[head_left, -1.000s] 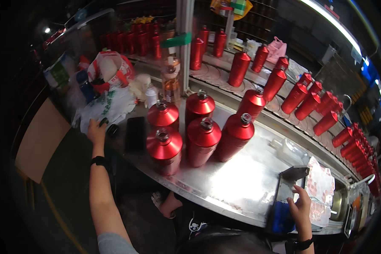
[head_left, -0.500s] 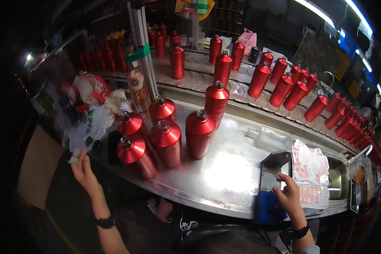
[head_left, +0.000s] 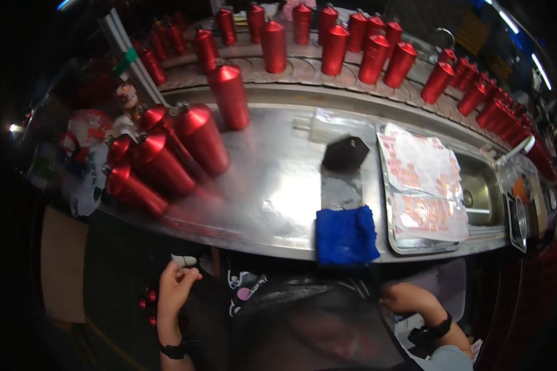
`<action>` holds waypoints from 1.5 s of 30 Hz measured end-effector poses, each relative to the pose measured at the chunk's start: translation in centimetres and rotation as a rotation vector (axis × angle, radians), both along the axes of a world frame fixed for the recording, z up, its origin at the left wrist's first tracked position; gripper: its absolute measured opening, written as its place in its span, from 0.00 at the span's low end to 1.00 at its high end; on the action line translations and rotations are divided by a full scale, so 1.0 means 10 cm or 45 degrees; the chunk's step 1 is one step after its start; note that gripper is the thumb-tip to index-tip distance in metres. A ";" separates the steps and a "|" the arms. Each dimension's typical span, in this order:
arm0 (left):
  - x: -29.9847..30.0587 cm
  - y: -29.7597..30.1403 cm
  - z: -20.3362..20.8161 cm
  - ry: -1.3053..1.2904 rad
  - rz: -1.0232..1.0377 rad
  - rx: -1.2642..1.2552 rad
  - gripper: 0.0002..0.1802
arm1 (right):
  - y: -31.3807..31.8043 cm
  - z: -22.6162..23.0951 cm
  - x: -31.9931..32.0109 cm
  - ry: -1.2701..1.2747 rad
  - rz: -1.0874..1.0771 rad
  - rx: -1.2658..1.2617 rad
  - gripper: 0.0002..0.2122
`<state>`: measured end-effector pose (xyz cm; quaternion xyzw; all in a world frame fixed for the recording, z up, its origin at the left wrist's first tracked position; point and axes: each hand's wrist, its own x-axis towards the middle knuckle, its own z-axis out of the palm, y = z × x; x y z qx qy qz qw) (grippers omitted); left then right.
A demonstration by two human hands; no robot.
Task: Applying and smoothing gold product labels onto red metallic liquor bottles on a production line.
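Note:
My left hand (head_left: 174, 290) hovers below the bench's front edge, thumb and fingers partly bent and apart. A small white cover (head_left: 184, 261) seems to sit on one finger; nothing else shows in that hand. By the right edge of my black apron (head_left: 303, 321) is my right hand (head_left: 408, 298), its fingers curled inward and their tips hidden. Nearest the left hand on the metal bench (head_left: 260, 216), several glossy red bottles (head_left: 205, 139) stand grouped. A blue cloth (head_left: 346, 236) hangs over the bench edge, in front of a black open-lidded box (head_left: 345, 153).
Behind the bench, a conveyor (head_left: 303, 77) carries many red bottles. Right of the cloth, a tray (head_left: 393, 238) holds printed label sheets (head_left: 424, 161), beside a sink (head_left: 479, 182). A clear bottle (head_left: 334, 127) lies at the back. Plastic bags (head_left: 93, 179) and cardboard (head_left: 65, 266) are left.
My view has turned rightward and down. My left hand has come from the bags at the left toward my body. My right hand has left the box and cloth and dropped beside the apron.

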<state>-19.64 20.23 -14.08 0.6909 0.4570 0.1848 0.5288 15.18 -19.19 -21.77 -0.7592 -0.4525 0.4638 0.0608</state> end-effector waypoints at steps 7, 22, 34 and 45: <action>-0.21 -0.12 -0.86 0.663 -0.248 0.082 0.32 | 0.13 -0.69 -0.12 0.439 -0.594 0.443 0.20; 0.39 -0.14 -1.34 0.044 0.119 0.127 0.23 | -0.21 -1.13 -0.14 0.778 -1.965 0.713 0.04; 0.29 -0.02 -1.37 0.016 0.046 0.273 0.13 | -1.26 -1.27 -0.20 0.475 -1.811 0.520 0.13; 0.63 -0.47 0.25 0.416 -0.524 0.300 0.13 | -0.49 0.82 0.21 0.823 -0.851 0.523 0.14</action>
